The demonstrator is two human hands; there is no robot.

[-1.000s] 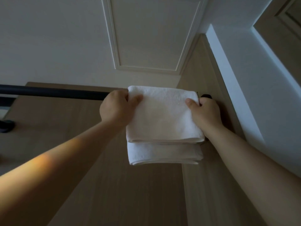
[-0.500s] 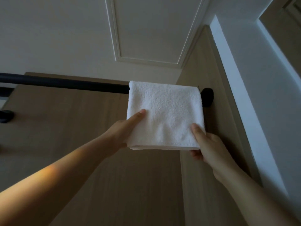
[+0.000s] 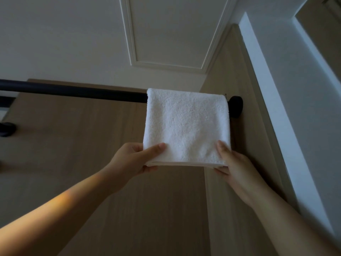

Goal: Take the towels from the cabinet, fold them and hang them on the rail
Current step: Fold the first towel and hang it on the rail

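A folded white towel hangs over the right end of a black rail, close to the rail's round wall mount. My left hand pinches the towel's lower left corner, thumb on the front face. My right hand pinches the lower right corner the same way, fingers behind the cloth. The towel's back half is hidden behind the front half.
The rail runs left across a light wood panel. A second black mount shows at the far left. A wood side panel and a white wall close in on the right. White moulded ceiling above.
Both hands have slid down from the top of the towel at the rail to its lower corners. The towel's two hanging layers now line up at the bottom edge.
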